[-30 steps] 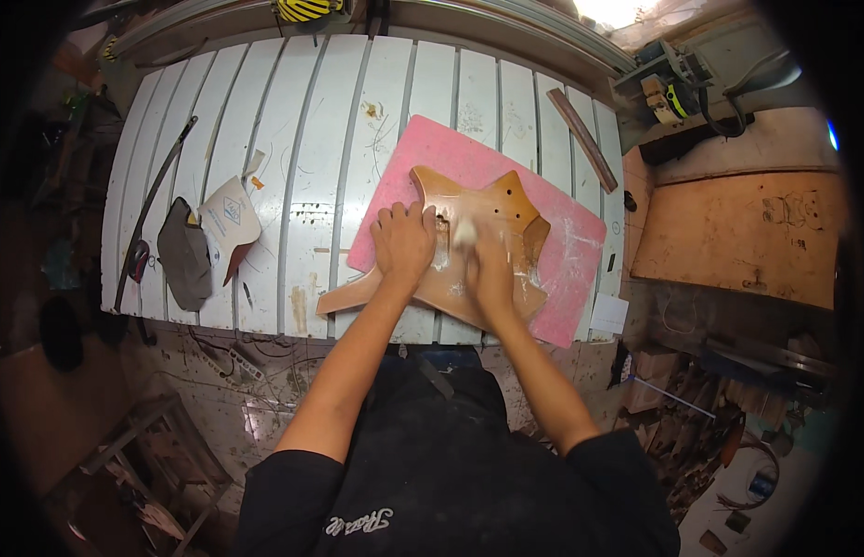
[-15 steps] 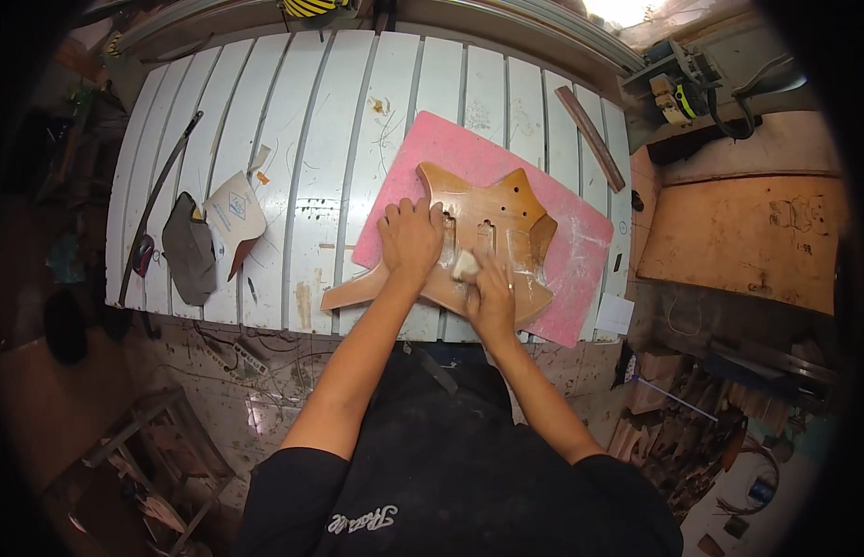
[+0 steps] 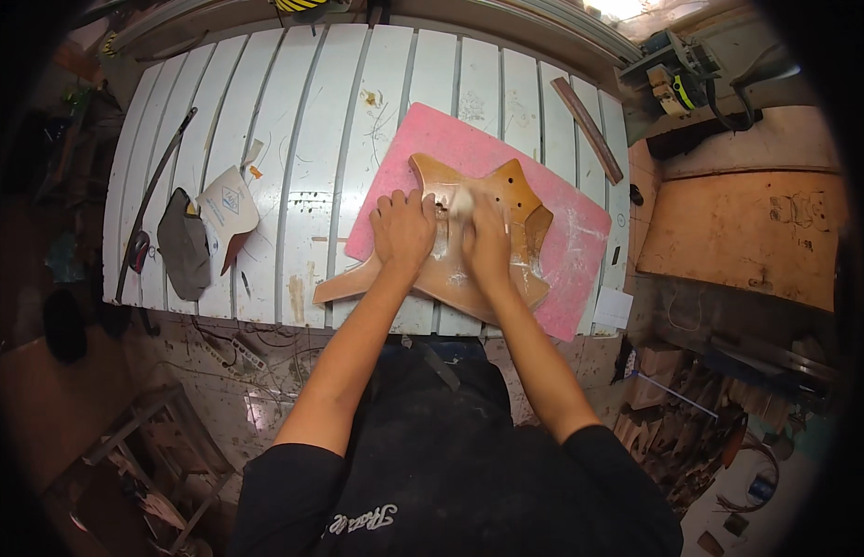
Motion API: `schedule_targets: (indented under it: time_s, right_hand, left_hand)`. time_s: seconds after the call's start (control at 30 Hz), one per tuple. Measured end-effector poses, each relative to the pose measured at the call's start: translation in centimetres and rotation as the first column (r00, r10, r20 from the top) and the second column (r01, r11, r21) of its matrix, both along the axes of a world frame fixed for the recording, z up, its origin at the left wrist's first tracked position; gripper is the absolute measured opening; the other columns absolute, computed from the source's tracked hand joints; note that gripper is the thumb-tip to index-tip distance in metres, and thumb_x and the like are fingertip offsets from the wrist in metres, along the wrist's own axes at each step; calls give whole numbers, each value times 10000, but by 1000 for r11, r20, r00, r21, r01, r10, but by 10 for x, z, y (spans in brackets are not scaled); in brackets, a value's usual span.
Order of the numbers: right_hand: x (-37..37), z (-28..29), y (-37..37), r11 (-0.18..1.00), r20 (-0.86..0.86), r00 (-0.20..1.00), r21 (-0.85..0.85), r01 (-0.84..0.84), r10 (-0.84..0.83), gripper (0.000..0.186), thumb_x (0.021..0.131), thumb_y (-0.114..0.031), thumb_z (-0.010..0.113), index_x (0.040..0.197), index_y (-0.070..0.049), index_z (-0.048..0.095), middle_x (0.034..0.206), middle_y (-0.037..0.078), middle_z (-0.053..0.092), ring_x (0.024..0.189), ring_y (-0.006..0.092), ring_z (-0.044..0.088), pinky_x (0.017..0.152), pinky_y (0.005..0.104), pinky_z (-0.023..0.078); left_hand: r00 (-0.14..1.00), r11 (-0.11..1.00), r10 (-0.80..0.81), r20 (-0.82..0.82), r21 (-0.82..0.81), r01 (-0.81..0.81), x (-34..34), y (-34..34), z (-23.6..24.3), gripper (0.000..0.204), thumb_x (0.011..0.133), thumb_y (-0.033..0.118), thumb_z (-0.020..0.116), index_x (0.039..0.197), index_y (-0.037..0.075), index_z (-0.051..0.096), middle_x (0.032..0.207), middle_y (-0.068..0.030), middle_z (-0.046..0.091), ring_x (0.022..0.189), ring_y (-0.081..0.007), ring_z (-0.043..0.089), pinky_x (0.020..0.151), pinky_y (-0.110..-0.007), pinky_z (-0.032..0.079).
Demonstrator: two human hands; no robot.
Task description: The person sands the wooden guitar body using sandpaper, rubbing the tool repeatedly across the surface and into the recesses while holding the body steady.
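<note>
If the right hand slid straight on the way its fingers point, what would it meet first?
The right hand, pressing a pale pad on the star-shaped wooden body, points up-left. It would probably reach the body's notched top edge, then the pink mat.

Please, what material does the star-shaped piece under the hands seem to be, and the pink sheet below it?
Star-shaped piece: apparently wood, orange-brown with a smooth, slightly glossy surface; pale smears on it may be dust or paste. Pink sheet: probably foam or soft padding, matte, with whitish patches. The right hand presses a small whitish pad, perhaps cloth.
</note>
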State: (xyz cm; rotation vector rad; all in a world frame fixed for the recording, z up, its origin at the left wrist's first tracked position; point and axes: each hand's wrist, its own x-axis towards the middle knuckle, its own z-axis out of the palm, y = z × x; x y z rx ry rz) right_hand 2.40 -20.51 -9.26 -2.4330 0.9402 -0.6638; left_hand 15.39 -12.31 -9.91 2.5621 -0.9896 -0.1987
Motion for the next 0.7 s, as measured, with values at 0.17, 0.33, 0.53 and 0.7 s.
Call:
schedule_targets:
  time_s: [0.17, 0.33, 0.53, 0.7]
  right_hand:
    - [-16, -2, 18, 996, -22, 996, 5, -87, 87, 196, 923, 2, 645, 1083, -69, 733, 1500, 191, 640, 1459, 459, 521, 1256, 598, 311]
    - [-37, -8, 39, 981, -47, 983, 90, -170, 175, 153, 991, -64, 647, 1104, -84, 749, 1516, 209, 622, 1459, 475, 509, 1262, 599, 295]
    - [9, -7, 1, 995, 28, 994, 1, -104, 104, 176, 925, -12, 689, 1093, -50, 724, 1507, 226, 625, 1447, 495, 519, 1229, 595, 358]
    - [-45, -2, 57, 979, -98, 974, 57, -198, 202, 195, 923, -4, 676, 1112, -41, 707, 1532, 220, 610, 1472, 484, 503, 1226, 593, 361]
  left_hand:
    - [1000, 999, 22, 9, -26, -22, 3, 5, -5, 397, 1081, 418, 527, 1103, 95, 757, 1068, -146, 700, 1048, -356, 620, 921, -521, 466]
    - [1000, 1000, 17, 6, -1, -17, 4, 4, -5, 390, 1076, 422, 533, 1096, 107, 763, 1061, -135, 699, 1054, -345, 620, 920, -512, 465]
    - [1000, 999, 0, 3, -49, 0, 1, 1, -3, 403, 1103, 400, 495, 1093, 88, 750, 1052, -150, 698, 1040, -365, 618, 915, -529, 462]
    - [999, 999, 33, -11, -18, -33, 6, 7, -6, 400, 1096, 407, 500, 1087, 100, 757, 1064, -132, 696, 1059, -349, 609, 935, -521, 455]
